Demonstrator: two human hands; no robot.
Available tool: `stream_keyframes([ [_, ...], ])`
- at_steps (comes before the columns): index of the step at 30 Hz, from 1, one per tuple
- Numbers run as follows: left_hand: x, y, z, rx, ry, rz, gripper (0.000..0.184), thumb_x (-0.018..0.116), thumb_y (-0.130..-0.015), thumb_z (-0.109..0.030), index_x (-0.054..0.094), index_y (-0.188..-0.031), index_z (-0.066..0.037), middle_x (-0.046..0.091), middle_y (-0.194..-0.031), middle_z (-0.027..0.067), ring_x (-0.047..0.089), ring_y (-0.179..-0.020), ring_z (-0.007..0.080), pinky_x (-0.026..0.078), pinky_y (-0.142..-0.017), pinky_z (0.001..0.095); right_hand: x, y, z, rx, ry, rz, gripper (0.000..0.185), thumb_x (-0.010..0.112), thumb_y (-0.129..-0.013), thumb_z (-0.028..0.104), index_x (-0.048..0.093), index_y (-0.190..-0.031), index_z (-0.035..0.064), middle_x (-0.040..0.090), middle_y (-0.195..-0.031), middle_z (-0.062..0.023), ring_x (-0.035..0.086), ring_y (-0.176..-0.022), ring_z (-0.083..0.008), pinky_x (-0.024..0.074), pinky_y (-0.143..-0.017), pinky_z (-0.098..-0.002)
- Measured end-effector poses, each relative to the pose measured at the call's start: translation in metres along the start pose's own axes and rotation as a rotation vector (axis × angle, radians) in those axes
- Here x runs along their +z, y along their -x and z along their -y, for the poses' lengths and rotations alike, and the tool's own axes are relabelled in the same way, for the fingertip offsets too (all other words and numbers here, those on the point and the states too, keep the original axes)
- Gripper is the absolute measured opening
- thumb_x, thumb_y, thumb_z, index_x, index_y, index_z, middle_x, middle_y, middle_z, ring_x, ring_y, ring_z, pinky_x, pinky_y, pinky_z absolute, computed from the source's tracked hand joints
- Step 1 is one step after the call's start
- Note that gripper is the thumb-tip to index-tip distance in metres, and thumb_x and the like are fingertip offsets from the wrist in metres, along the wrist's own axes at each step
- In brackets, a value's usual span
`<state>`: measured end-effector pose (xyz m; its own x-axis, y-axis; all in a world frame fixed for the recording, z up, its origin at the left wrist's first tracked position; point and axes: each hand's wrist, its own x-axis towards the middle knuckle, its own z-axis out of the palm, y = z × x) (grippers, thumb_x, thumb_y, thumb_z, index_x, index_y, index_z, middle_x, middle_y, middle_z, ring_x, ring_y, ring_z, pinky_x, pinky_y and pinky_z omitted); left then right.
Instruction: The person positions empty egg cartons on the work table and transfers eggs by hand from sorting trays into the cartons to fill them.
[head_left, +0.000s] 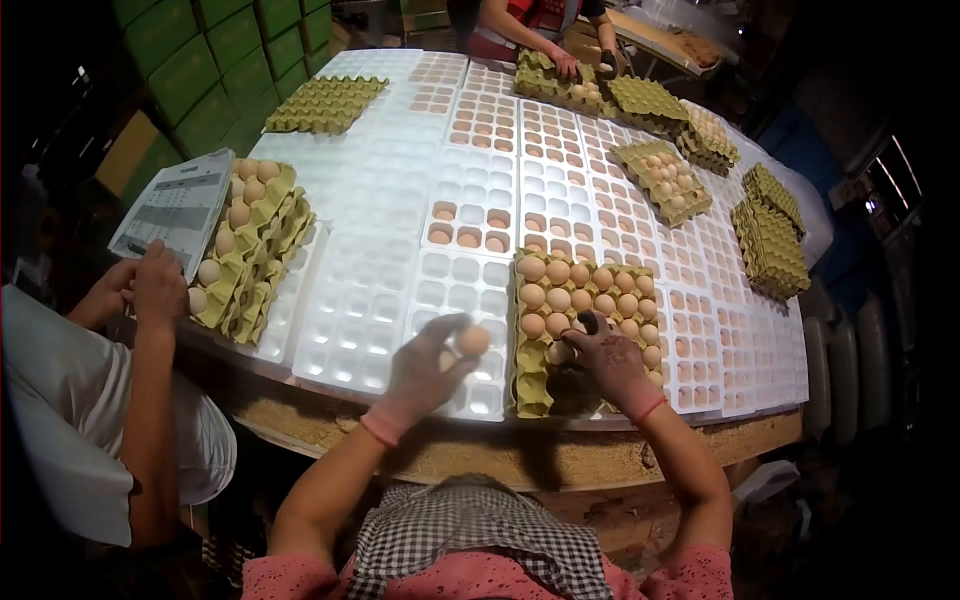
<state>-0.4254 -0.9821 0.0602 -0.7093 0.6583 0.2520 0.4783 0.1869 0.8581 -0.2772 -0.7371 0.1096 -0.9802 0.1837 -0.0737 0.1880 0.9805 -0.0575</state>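
Observation:
My left hand (428, 365), in a gray glove with a pink cuff and a little blurred by motion, is closed around two eggs (472, 341). It hovers over the bare cells of a white foam tray (432, 290) near the table's front edge. Just to its right is a yellow-green egg flat (534, 392) with rows of brown eggs (557, 299); its front left cups hold no eggs. Over the front part of that flat, my right hand (615, 368), gloved too with dark fingertips, has its fingers bent around an egg (562, 352). The palm hides the cups beneath it.
White foam trays cover the table; many right-hand cells hold eggs (692, 325). Egg flats (660, 180) stand at right, and stacked flats (255, 245) at left. A person (160, 290) at left handles a printed sheet (178, 210). Another person's hands (565, 62) work at the far side.

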Motion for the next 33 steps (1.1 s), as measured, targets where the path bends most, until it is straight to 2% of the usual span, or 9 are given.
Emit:
stream_keyframes([
  [5, -0.052, -0.007, 0.045, -0.036, -0.222, -0.101, 0.049, 0.075, -0.077, -0.011, 0.057, -0.122, -0.003, 0.062, -0.121, 0.0161, 0.064, -0.105, 0.0331, 0.052, -0.088, 0.0398, -0.021, -0.038, 0.069, -0.027, -0.242, -0.149, 0.027, 0.073, -0.082, 0.039, 0.060, -0.094, 0.0182, 0.061, -0.104, -0.0107, 0.067, -0.079, -0.0309, 0.0540, -0.065, -0.0421],
  [9, -0.031, -0.035, 0.078, -0.150, -0.422, 0.275, 0.035, 0.064, -0.087, -0.023, 0.060, -0.118, -0.007, 0.060, -0.119, 0.0134, 0.064, -0.099, 0.0350, 0.052, -0.085, 0.0436, 0.088, -0.112, 0.086, -0.031, 0.084, 0.118, 0.029, 0.068, -0.085, 0.041, 0.065, -0.100, 0.0158, 0.066, -0.079, -0.0086, 0.067, -0.085, -0.0322, 0.0548, -0.066, -0.0422],
  [11, -0.032, -0.045, 0.069, -0.049, -0.247, 0.060, 0.032, 0.064, -0.087, -0.019, 0.062, -0.116, -0.007, 0.061, -0.115, 0.0139, 0.064, -0.096, 0.0348, 0.052, -0.083, 0.0423, 0.076, -0.124, 0.092, 0.008, 0.031, 0.207, 0.030, 0.065, -0.088, 0.039, 0.063, -0.104, 0.0134, 0.066, -0.089, -0.0117, 0.067, -0.087, -0.0342, 0.0549, -0.067, -0.0443],
  [14, -0.032, -0.070, 0.065, 0.134, -0.104, -0.208, 0.031, 0.064, -0.086, -0.009, 0.062, -0.117, -0.006, 0.062, -0.108, 0.0140, 0.063, -0.093, 0.0334, 0.052, -0.080, 0.0401, 0.038, -0.129, 0.094, 0.097, -0.331, -0.228, 0.033, 0.062, -0.091, 0.036, 0.057, -0.112, 0.0118, 0.059, -0.107, -0.0163, 0.066, -0.086, -0.0370, 0.0536, -0.070, -0.0456],
  [17, -0.001, -0.089, 0.097, 0.197, -0.471, -0.054, 0.035, 0.062, -0.086, -0.013, 0.061, -0.121, -0.010, 0.058, -0.109, 0.0110, 0.054, -0.106, 0.0317, 0.043, -0.091, 0.0439, 0.077, -0.152, 0.076, -0.061, -0.267, -0.356, 0.022, 0.060, -0.091, 0.027, 0.058, -0.106, 0.0111, 0.056, -0.102, -0.0153, 0.061, -0.089, -0.0343, 0.0510, -0.072, -0.0437],
  [19, 0.010, -0.091, 0.108, 0.200, -0.624, 0.149, 0.039, 0.063, -0.085, -0.015, 0.060, -0.123, -0.012, 0.056, -0.111, 0.0091, 0.049, -0.113, 0.0299, 0.037, -0.097, 0.0454, 0.100, -0.154, 0.072, -0.099, 0.002, -0.134, 0.019, 0.060, -0.086, 0.023, 0.060, -0.102, 0.0120, 0.056, -0.105, -0.0119, 0.058, -0.101, -0.0300, 0.0472, -0.085, -0.0416],
  [24, 0.014, -0.095, 0.067, 0.251, -0.361, -0.066, 0.045, 0.064, -0.083, -0.010, 0.057, -0.127, -0.008, 0.058, -0.115, 0.0123, 0.054, -0.106, 0.0320, 0.043, -0.092, 0.0437, 0.011, -0.076, 0.023, -0.004, -0.386, -0.418, 0.031, 0.063, -0.082, 0.015, 0.061, -0.113, 0.0142, 0.057, -0.114, -0.0117, 0.058, -0.102, -0.0314, 0.0479, -0.083, -0.0431],
  [28, 0.044, -0.109, 0.013, 0.451, -0.369, 0.236, 0.046, 0.062, -0.084, -0.014, 0.057, -0.130, -0.013, 0.055, -0.122, 0.0144, 0.053, -0.111, 0.0344, 0.043, -0.094, 0.0450, 0.026, -0.036, -0.016, -0.068, -0.140, 0.032, 0.041, 0.068, -0.080, 0.018, 0.056, -0.119, 0.0125, 0.055, -0.123, -0.0115, 0.061, -0.097, -0.0337, 0.0495, -0.086, -0.0446],
  [33, 0.070, -0.125, -0.011, 0.425, -0.759, 0.567, 0.046, 0.064, -0.084, -0.024, 0.057, -0.129, -0.019, 0.053, -0.128, 0.0111, 0.051, -0.115, 0.0326, 0.041, -0.095, 0.0446, 0.043, -0.027, -0.043, -0.156, -0.228, -0.291, 0.033, 0.063, -0.087, 0.017, 0.058, -0.118, 0.0079, 0.055, -0.115, -0.0152, 0.059, -0.103, -0.0340, 0.0509, -0.083, -0.0413],
])
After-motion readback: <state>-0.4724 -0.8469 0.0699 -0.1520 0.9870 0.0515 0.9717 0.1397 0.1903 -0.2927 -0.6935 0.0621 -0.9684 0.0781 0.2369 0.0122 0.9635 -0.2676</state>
